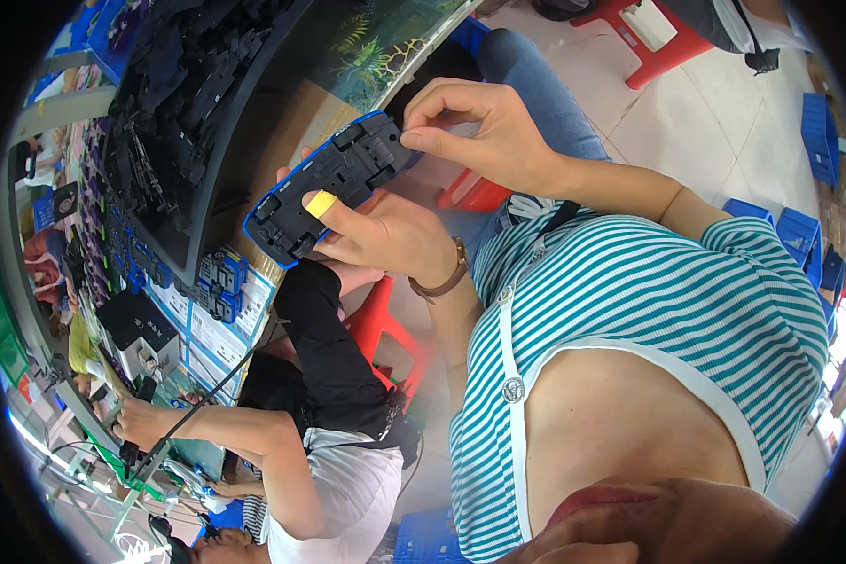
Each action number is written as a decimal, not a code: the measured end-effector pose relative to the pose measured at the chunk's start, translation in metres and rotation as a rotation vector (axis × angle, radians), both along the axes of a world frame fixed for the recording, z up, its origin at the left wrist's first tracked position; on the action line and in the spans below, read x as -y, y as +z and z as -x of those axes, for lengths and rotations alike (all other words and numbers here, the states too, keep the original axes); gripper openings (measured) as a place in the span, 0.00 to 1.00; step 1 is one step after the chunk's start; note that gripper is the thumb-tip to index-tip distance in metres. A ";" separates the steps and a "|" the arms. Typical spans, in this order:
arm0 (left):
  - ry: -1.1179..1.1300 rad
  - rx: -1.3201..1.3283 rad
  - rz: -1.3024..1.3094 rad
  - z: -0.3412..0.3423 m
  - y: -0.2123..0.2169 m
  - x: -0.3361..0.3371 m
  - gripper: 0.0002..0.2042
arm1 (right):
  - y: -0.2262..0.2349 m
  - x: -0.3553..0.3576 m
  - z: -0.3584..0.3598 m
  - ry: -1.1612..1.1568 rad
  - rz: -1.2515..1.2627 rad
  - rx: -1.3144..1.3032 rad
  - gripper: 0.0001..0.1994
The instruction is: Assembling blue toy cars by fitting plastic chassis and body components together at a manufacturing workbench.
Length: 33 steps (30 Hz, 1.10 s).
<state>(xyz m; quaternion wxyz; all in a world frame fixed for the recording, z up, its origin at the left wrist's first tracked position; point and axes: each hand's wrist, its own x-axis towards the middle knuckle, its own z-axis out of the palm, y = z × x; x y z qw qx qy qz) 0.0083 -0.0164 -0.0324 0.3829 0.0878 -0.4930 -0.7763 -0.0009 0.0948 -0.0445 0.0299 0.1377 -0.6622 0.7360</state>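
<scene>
My left hand (385, 230) is closed round a toy car (324, 188), its black underside with wheels turned up and a blue body edge showing along the rim. The thumb, wrapped in yellow tape (321, 204), presses on the underside, and other fingertips show past the far edge. At the car's right end my right hand (489, 132) has thumb and forefinger pinched together at the corner. Whatever lies between those fingertips is too small or hidden to make out.
A large black bin (226, 160) of black plastic parts stands on the bench to the left. Several blue toy vehicles (221, 282) lie beside it on printed sheets. A co-worker (282, 461) sits at lower left, holding a dark corded tool. Red stools (385, 329) stand nearby.
</scene>
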 end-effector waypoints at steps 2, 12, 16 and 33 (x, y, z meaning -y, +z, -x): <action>-0.035 -0.030 -0.052 0.001 0.000 0.002 0.22 | 0.001 0.001 -0.001 0.010 0.011 0.036 0.06; -0.020 -0.019 -0.030 0.000 0.000 0.004 0.22 | 0.003 0.001 0.001 0.021 -0.018 0.005 0.07; -0.030 -0.011 -0.011 0.001 -0.001 0.003 0.22 | -0.002 0.002 0.002 0.002 -0.044 -0.043 0.06; -0.152 -0.055 -0.149 -0.004 -0.006 0.013 0.22 | 0.000 -0.019 0.001 0.345 -0.119 0.187 0.12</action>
